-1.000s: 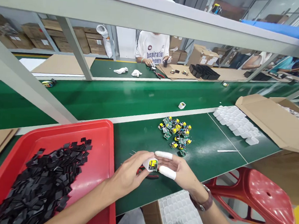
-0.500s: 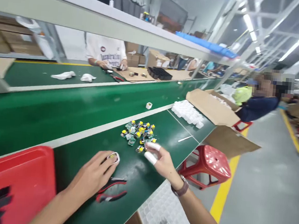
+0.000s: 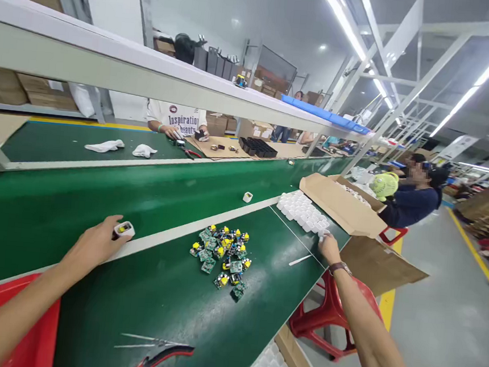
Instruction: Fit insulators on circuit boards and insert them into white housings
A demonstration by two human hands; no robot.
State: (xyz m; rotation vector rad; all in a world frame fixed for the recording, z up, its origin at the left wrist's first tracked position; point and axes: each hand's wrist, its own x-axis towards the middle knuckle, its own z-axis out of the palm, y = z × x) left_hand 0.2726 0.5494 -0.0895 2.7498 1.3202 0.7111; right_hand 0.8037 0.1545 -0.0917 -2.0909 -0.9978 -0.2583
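Note:
My left hand (image 3: 93, 243) is stretched out to the conveyor belt's near edge and pinches a small white casing with a yellow part inside (image 3: 123, 229). My right hand (image 3: 328, 247) reaches far right to the cluster of white plastic casings (image 3: 304, 213); its fingertips close on one white casing (image 3: 323, 233). Between the hands lies a pile of small green and yellow circuit boards (image 3: 223, 254) on the green table.
Another white casing (image 3: 247, 196) rides on the green belt (image 3: 98, 193). Red-handled pliers (image 3: 161, 356) and a red tray (image 3: 9, 323) lie near me. An open cardboard box (image 3: 339, 200), a red stool (image 3: 331, 314), and seated people are at the right and across.
My left hand carried the filled casing from in front of me out to the belt edge. My right hand left the board pile and moved right to the white casings. The view turned right.

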